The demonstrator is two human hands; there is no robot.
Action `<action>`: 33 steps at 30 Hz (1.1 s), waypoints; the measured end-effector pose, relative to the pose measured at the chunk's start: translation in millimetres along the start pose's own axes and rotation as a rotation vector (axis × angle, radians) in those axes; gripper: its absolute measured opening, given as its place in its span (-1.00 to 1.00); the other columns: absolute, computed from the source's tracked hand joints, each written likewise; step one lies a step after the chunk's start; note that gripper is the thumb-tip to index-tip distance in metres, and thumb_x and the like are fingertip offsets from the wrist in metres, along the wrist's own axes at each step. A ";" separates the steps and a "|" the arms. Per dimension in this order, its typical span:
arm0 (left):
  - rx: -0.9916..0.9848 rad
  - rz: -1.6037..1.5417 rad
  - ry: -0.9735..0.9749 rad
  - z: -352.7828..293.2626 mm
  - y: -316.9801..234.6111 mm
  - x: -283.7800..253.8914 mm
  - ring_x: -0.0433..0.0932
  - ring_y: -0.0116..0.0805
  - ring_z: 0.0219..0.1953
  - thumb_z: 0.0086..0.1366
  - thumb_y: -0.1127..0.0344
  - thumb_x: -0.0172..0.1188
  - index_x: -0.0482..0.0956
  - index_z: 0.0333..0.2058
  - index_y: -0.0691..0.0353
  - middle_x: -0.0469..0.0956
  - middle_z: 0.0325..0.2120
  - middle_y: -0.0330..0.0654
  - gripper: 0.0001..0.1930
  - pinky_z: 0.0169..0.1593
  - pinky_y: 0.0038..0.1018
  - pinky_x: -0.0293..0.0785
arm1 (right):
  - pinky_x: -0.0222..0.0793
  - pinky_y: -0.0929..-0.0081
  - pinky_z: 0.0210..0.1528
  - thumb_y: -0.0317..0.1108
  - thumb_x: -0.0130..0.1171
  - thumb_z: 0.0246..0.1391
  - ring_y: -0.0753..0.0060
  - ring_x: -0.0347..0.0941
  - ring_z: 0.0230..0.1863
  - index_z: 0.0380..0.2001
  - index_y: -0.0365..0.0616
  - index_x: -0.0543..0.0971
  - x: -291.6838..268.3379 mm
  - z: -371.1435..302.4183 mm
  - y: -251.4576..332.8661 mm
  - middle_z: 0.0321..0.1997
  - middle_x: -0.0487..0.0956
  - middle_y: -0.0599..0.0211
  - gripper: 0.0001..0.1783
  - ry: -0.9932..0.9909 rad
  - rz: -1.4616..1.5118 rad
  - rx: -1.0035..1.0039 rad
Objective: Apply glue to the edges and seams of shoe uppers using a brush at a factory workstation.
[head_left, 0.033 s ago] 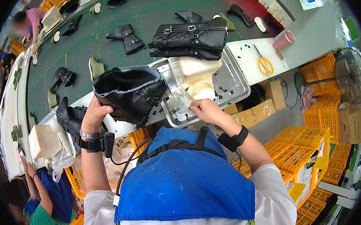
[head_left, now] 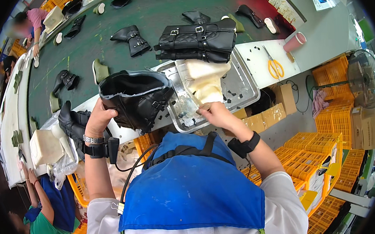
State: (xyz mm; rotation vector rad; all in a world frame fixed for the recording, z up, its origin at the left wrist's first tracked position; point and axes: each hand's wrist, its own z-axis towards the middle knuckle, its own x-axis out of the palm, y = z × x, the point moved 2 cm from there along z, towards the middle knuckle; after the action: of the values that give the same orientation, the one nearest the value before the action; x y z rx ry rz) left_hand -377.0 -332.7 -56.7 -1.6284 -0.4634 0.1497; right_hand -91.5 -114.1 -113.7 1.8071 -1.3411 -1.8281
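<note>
My left hand [head_left: 98, 119] is closed on the left side of a black quilted boot [head_left: 141, 103] with buckled straps, its wide pale-edged opening facing up. My right hand [head_left: 215, 114] is pinched, fingertips together over the near side of a metal tray [head_left: 247, 76]. Whatever sits between those fingertips is too small to make out. Inside the tray, beside that hand, is a cream-coloured container [head_left: 206, 78], among scattered black scraps. A stack of black quilted boot shafts with buckles [head_left: 197, 40] lies across the tray's far edge.
Orange-handled scissors [head_left: 274, 66] and a pink cup [head_left: 294, 42] are right of the tray. More black boots [head_left: 132, 40] and olive shoe pieces [head_left: 100, 71] lie on the green surface [head_left: 83, 59]. Yellow crates [head_left: 309, 152] stand at lower right. Co-workers are at left.
The boot in my left hand has shifted very slightly right and tilted a little. My right hand has moved up slightly, its fingers still pinched.
</note>
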 end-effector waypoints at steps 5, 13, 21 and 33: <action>-0.036 -0.138 -0.022 2.0 9.3 15.3 0.42 -0.41 -0.06 -0.18 -0.15 0.39 0.28 0.05 0.31 0.44 -0.09 -0.20 -0.10 0.04 -0.46 0.32 | 0.35 0.65 -0.50 -0.31 0.05 0.12 0.59 0.40 -0.59 -0.32 -0.30 0.53 -50.8 -3.7 17.9 -0.55 0.51 0.36 -0.76 -0.144 0.638 0.127; -0.081 -0.129 0.211 24.7 32.8 48.7 0.40 -0.51 -0.07 -0.33 -0.32 0.39 0.30 0.04 0.33 0.44 -0.10 -0.26 0.04 0.03 -0.53 0.32 | 0.24 0.76 -0.54 -0.29 0.05 0.14 0.72 0.32 -0.59 -0.36 -0.27 0.54 -103.8 23.0 116.4 -0.57 0.48 0.44 -0.77 -0.277 0.802 -0.219; -0.069 -0.148 0.291 27.5 24.5 70.7 0.45 -0.60 -0.33 -0.23 -0.23 0.40 0.52 -0.30 0.27 0.52 -0.40 -0.37 -0.31 -0.22 -0.62 0.39 | 0.30 0.66 -0.54 -0.32 0.17 0.03 0.67 0.39 -0.58 -0.40 -0.28 0.55 -83.0 44.7 164.4 -0.59 0.53 0.37 -0.80 -0.226 0.367 -0.501; -0.125 -0.049 0.293 20.4 17.1 62.7 0.47 -0.58 -0.27 -0.17 -0.04 0.43 0.51 -0.21 0.29 0.54 -0.31 -0.32 -0.38 -0.12 -0.60 0.39 | 0.31 0.41 -0.58 -0.35 0.17 -0.05 0.14 0.44 -0.64 -0.57 -0.27 0.54 -84.2 39.7 152.1 -0.67 0.48 0.10 -0.81 -0.205 -0.072 -0.503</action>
State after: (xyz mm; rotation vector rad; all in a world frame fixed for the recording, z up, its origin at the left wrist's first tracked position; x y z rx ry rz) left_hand -324.1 -290.6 -64.9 -1.7253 -0.2916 -0.1565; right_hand -172.8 -120.2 44.9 1.4486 -0.7732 -2.1889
